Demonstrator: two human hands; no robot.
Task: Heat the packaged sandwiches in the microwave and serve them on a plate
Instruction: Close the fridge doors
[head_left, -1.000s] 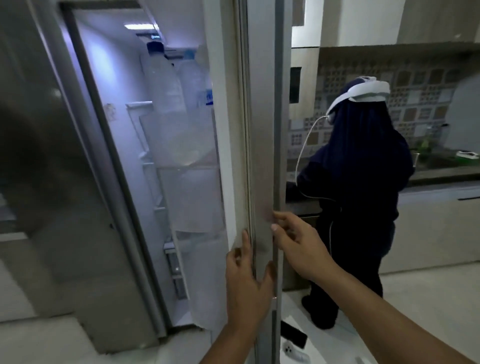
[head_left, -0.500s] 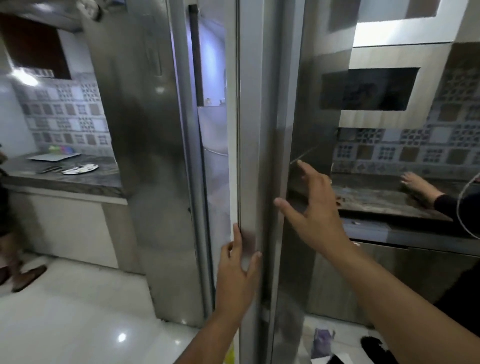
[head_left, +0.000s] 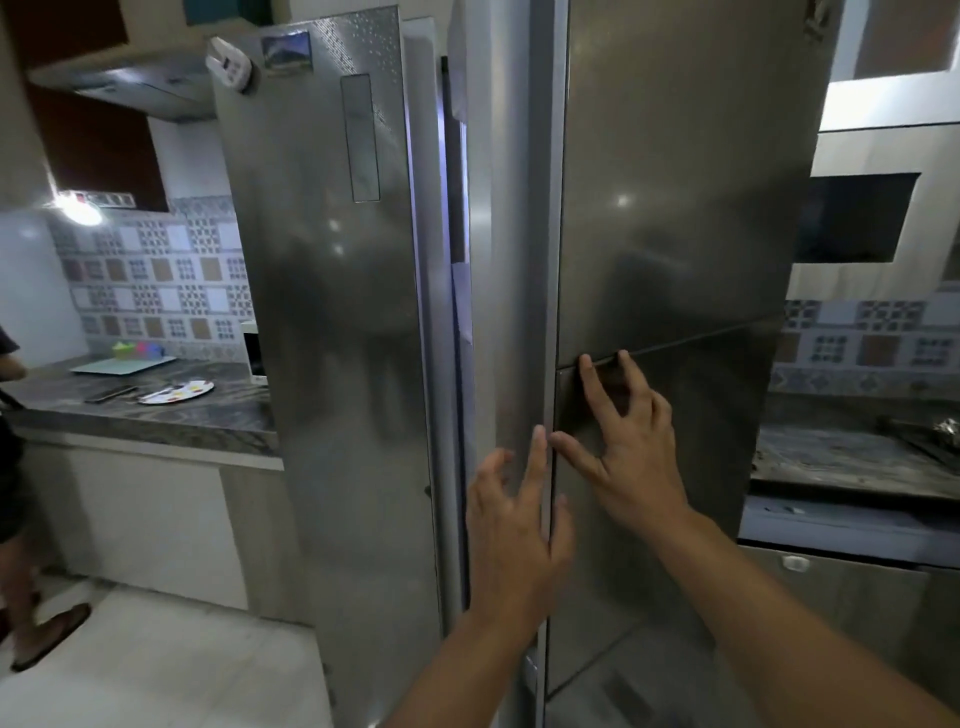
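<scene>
Fridge door (head_left: 670, 218) nrly closed vs before | L hand (head_left: 511, 525) + R hand (head_left: 631, 457) flat on it

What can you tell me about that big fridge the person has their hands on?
The fridge is a tall side-by-side model in brushed, steel-look finish that mirrors the room. Its right door stands slightly ajar, with a lit gap beside its inner edge. A seam crosses that door. The left hand rests spread at the door's edge; the right hand touches the door's face, fingertips at the seam. A white gadget and a picture magnet cling near the top.
</scene>
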